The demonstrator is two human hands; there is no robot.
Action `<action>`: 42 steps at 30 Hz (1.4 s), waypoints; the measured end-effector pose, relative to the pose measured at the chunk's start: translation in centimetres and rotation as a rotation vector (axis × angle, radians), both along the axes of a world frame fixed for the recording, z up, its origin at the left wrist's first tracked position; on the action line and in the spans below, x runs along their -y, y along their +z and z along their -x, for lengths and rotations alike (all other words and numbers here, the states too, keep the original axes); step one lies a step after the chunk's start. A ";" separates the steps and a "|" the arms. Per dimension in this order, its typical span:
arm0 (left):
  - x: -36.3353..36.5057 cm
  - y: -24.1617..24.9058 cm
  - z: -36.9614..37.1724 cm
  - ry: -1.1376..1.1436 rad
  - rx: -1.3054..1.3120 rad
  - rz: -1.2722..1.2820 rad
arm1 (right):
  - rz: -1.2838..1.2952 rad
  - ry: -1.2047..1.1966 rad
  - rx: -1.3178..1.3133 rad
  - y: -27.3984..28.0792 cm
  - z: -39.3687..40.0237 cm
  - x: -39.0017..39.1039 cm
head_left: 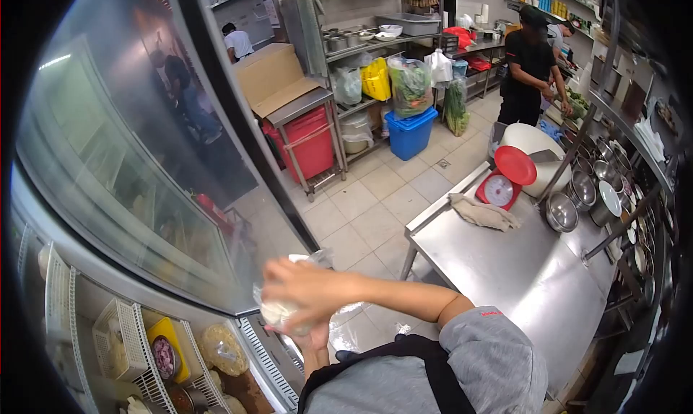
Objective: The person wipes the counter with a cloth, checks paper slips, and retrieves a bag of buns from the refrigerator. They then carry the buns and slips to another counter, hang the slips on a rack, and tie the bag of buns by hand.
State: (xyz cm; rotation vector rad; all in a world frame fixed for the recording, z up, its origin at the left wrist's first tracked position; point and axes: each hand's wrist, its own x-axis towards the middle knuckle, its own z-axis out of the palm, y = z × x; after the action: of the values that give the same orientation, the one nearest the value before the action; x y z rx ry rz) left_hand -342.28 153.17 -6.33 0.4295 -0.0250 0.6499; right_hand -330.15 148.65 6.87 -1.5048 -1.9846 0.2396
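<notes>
A clear plastic bag (278,311) of pale, whitish lumps is sitting bunched and crumpled in mid-air beside the open fridge door, its loose top sticking up and catching light.

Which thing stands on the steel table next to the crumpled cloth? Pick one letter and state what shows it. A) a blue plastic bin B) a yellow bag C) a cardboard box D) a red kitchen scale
D: the red kitchen scale with its white dial stands on the steel table right beside the crumpled cloth; the other things named are across the floor by the shelving.
</notes>
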 end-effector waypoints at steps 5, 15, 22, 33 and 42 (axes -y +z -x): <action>2.4 -2.8 -1.9 -0.126 -0.075 0.156 | -0.713 -0.610 -0.418 3.6 -9.1 -5.2; 8.9 -4.7 -5.9 -0.321 -0.092 0.222 | -0.236 -0.275 -0.710 5.0 -9.4 -4.5; 11.3 -5.5 -6.7 -0.351 -0.048 0.335 | -0.302 -0.040 -0.651 2.7 -0.6 1.4; 5.3 -8.8 0.2 -0.013 0.042 0.159 | 0.152 0.627 -0.299 3.3 4.5 4.9; -5.6 -6.6 1.7 0.208 -0.021 0.337 | 0.088 0.558 -0.704 -0.1 -3.9 -5.7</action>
State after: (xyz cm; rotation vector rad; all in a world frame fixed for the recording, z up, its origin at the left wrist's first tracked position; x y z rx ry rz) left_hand -343.94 158.77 -12.95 0.1133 0.1487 0.8373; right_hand -326.30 154.32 6.72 -0.7116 -1.7509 0.9537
